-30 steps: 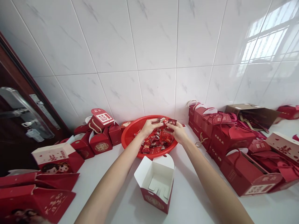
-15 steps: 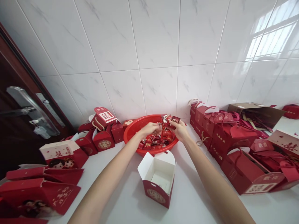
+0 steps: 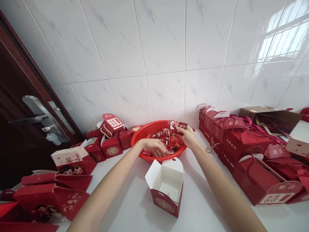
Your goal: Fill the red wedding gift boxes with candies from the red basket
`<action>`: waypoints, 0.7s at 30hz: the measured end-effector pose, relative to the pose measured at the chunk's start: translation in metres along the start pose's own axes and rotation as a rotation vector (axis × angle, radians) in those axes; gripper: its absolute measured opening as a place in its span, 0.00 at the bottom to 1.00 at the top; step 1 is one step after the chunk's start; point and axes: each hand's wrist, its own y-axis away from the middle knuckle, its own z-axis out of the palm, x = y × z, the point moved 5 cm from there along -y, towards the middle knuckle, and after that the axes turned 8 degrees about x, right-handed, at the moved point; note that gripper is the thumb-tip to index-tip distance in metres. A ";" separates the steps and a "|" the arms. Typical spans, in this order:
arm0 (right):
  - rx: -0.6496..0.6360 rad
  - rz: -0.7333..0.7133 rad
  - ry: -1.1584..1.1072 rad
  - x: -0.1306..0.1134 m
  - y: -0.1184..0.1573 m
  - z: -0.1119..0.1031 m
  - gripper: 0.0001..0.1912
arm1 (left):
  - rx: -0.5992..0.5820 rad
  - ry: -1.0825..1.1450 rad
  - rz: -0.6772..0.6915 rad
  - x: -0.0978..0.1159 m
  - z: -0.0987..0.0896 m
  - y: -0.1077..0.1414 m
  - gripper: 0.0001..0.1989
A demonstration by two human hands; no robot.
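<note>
A red plastic basket [image 3: 138, 136] holds many wrapped candies [image 3: 166, 132] in red and dark red. My left hand [image 3: 156, 147] is inside it at the near side, palm down, its bent fingers slightly apart over the candies. No candy shows in that hand, though its fingertips are partly hidden. At the basket's right rim, my right hand [image 3: 187, 135] pinches a few wrapped candies [image 3: 177, 125] between thumb and fingers. In front of the basket stands a red gift box [image 3: 166, 206] with its white flaps up and bare white inside showing.
Red gift boxes [image 3: 111, 146] line the left side, some with their tops up. Closed red boxes [image 3: 234, 141] with cord handles crowd the right. Behind them lies a cardboard box [image 3: 289, 117] with ribbons. A tiled wall [image 3: 166, 93] rises behind; a door [image 3: 29, 138] is at left.
My left hand has moved away from my right hand, down and toward the basket's near side. The right hand still holds its candies. The view has shifted slightly.
</note>
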 end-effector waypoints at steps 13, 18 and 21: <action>-0.019 0.004 0.015 -0.001 0.002 0.001 0.17 | 0.584 -0.332 -0.054 -0.010 -0.037 -0.006 0.13; -0.027 0.012 0.027 -0.001 0.002 0.001 0.16 | 0.280 -0.369 -0.221 -0.026 -0.015 -0.003 0.11; -0.025 0.007 0.038 -0.001 0.003 0.002 0.16 | 0.372 -0.401 -0.215 -0.026 -0.019 -0.005 0.22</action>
